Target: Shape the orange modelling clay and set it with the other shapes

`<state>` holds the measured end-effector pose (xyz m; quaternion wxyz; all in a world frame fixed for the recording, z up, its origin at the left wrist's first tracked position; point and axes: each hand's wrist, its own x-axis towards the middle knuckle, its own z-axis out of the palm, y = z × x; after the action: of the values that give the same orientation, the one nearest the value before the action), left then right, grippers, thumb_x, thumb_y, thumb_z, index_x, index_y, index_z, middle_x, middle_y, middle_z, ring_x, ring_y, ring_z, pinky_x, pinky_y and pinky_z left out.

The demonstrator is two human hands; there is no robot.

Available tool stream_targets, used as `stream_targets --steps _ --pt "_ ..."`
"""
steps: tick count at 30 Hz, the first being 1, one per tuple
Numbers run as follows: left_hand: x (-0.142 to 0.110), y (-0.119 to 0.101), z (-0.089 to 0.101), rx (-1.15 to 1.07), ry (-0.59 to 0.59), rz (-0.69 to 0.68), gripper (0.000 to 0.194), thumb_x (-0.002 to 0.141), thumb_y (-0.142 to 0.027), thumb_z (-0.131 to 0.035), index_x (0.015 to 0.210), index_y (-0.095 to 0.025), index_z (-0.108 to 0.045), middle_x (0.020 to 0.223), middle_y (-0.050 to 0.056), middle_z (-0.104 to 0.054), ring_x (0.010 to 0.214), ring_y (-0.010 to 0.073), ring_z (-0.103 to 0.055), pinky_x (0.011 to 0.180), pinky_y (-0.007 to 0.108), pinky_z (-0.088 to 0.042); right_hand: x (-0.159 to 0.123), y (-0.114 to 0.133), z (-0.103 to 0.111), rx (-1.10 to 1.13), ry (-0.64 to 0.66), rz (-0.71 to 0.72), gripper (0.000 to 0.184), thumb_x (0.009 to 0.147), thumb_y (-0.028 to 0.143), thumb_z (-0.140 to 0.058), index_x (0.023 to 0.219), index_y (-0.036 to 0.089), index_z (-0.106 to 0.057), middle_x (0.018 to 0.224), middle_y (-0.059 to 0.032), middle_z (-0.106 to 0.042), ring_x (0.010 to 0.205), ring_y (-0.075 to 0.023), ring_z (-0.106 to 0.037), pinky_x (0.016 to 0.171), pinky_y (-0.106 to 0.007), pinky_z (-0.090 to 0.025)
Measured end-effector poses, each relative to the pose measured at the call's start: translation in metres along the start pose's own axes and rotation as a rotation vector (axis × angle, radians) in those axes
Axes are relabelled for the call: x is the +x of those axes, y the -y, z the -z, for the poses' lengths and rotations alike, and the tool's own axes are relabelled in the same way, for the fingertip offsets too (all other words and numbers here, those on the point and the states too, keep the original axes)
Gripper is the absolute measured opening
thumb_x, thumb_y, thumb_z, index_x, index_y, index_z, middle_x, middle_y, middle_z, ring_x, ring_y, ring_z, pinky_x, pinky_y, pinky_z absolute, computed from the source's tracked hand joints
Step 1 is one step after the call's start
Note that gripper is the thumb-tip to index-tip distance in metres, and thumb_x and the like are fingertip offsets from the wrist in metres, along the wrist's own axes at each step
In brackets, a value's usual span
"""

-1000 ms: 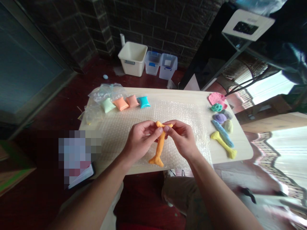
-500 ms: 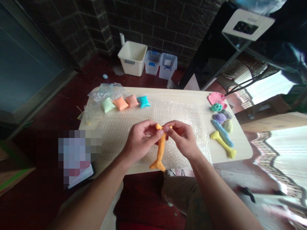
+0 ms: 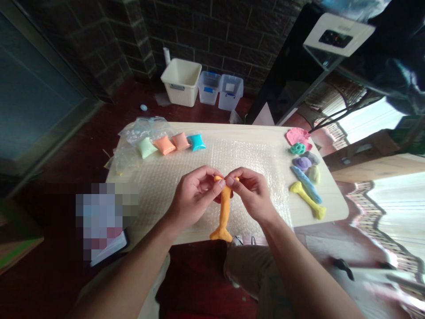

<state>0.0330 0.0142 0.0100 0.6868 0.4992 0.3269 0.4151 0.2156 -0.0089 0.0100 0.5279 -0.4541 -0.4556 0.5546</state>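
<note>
An orange clay bone (image 3: 225, 210) hangs lengthwise between my hands, its forked lower end close to the table's front edge. My left hand (image 3: 195, 192) pinches the upper end from the left, thumb in front. From the other side my right hand (image 3: 249, 190) pinches that same end, the two thumbs nearly meeting. Much of the upper end is hidden by the fingers. Beneath the hands lies bubble wrap (image 3: 245, 155). To the right, a yellow clay bone (image 3: 308, 200) rests beside a blue clay strip (image 3: 307, 184).
Packets of clay, including a turquoise one (image 3: 197, 142), line the far left near clear plastic bags (image 3: 146, 128). Pink clay (image 3: 299, 137), green clay (image 3: 297, 148) and purple clay (image 3: 302, 164) sit at the table's (image 3: 327, 208) right. A cream bin (image 3: 182, 84) stands on the floor behind.
The bone's forked lower end has swung down and slightly right, so it hangs more upright. Both hands keep their pinch on its top. The view has shifted a little.
</note>
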Motion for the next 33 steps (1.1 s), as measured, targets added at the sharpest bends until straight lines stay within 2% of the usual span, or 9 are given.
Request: stream_targets --steps 4,7,11,14,20,24,29,31,33 --pt "-0.002 -0.004 -0.003 0.020 -0.050 -0.065 0.029 0.092 -0.041 -0.086 0.108 -0.019 -0.075 0.103 0.008 -0.081 0.089 0.0221 -0.080 0.078 0.032 -0.069 -0.003 0.003 0.002 0.083 -0.028 0.045 0.028 0.081 0.044 -0.096 0.095 0.026 -0.080 0.082 -0.0015 -0.075 0.071 -0.0171 -0.069 0.066 -0.033 -0.061" --pt "-0.004 -0.008 -0.003 0.027 -0.090 -0.093 0.029 0.088 -0.039 -0.090 0.107 -0.020 -0.079 0.104 0.008 -0.082 0.092 0.0233 -0.081 0.086 0.035 -0.069 -0.005 0.005 0.002 0.056 -0.031 0.112 0.023 0.082 0.041 -0.096 0.094 0.028 -0.082 0.084 -0.0024 -0.077 0.074 -0.0190 -0.070 0.067 -0.036 -0.063" --pt "-0.008 -0.012 -0.001 0.068 -0.126 -0.122 0.020 0.088 -0.032 -0.091 0.104 -0.023 -0.083 0.104 0.006 -0.083 0.093 0.0225 -0.081 0.086 0.033 -0.069 -0.006 0.009 0.001 0.011 -0.034 0.192 0.016 0.084 0.035 -0.095 0.094 0.028 -0.084 0.087 -0.0037 -0.079 0.076 -0.0194 -0.071 0.067 -0.035 -0.062" --pt "-0.009 -0.014 -0.001 0.092 -0.141 -0.168 0.017 0.088 -0.029 -0.091 0.102 -0.023 -0.084 0.103 0.005 -0.083 0.093 0.0221 -0.081 0.084 0.032 -0.069 -0.006 0.012 0.000 0.017 -0.022 0.232 0.014 0.084 0.029 -0.094 0.097 0.029 -0.087 0.092 -0.0048 -0.081 0.084 -0.0203 -0.074 0.074 -0.036 -0.063" --pt "-0.008 -0.015 -0.001 0.120 -0.144 -0.217 0.015 0.091 -0.027 -0.088 0.105 -0.024 -0.084 0.108 0.005 -0.081 0.104 0.0215 -0.078 0.097 0.033 -0.065 -0.006 0.013 0.001 0.013 -0.016 0.202 0.020 0.083 0.028 -0.095 0.103 0.031 -0.089 0.095 -0.0050 -0.083 0.085 -0.0208 -0.074 0.077 -0.039 -0.064" --pt "-0.008 -0.014 0.001 0.131 -0.150 -0.291 0.016 0.091 -0.020 -0.088 0.105 -0.027 -0.086 0.108 0.003 -0.080 0.105 0.0194 -0.076 0.099 0.031 -0.063 -0.006 0.012 0.000 0.045 -0.019 0.200 0.025 0.082 0.024 -0.096 0.104 0.032 -0.090 0.101 -0.0051 -0.086 0.089 -0.0212 -0.076 0.082 -0.039 -0.065" --pt "-0.008 -0.012 0.003 0.160 -0.137 -0.335 0.024 0.091 -0.021 -0.087 0.115 -0.025 -0.084 0.120 0.007 -0.080 0.120 0.0251 -0.074 0.111 0.039 -0.059 -0.006 0.012 -0.001 0.082 -0.010 0.197 0.026 0.083 0.020 -0.094 0.106 0.031 -0.090 0.109 -0.0051 -0.088 0.101 -0.0226 -0.081 0.092 -0.040 -0.068" --pt "-0.008 -0.009 0.004 0.215 -0.130 -0.340 0.032 0.091 -0.023 -0.087 0.123 -0.024 -0.081 0.127 0.009 -0.079 0.125 0.0274 -0.072 0.115 0.042 -0.056 -0.006 0.011 -0.001 0.098 0.002 0.202 0.027 0.084 0.018 -0.094 0.107 0.031 -0.089 0.110 -0.0044 -0.088 0.102 -0.0210 -0.082 0.092 -0.036 -0.068" --pt "-0.008 -0.007 0.005 0.286 -0.129 -0.328 0.034 0.092 -0.026 -0.087 0.125 -0.024 -0.080 0.128 0.009 -0.079 0.125 0.0270 -0.072 0.114 0.040 -0.056 -0.005 0.010 -0.001 0.111 0.009 0.196 0.026 0.084 0.018 -0.094 0.106 0.030 -0.089 0.110 -0.0040 -0.088 0.099 -0.0190 -0.082 0.088 -0.032 -0.068"
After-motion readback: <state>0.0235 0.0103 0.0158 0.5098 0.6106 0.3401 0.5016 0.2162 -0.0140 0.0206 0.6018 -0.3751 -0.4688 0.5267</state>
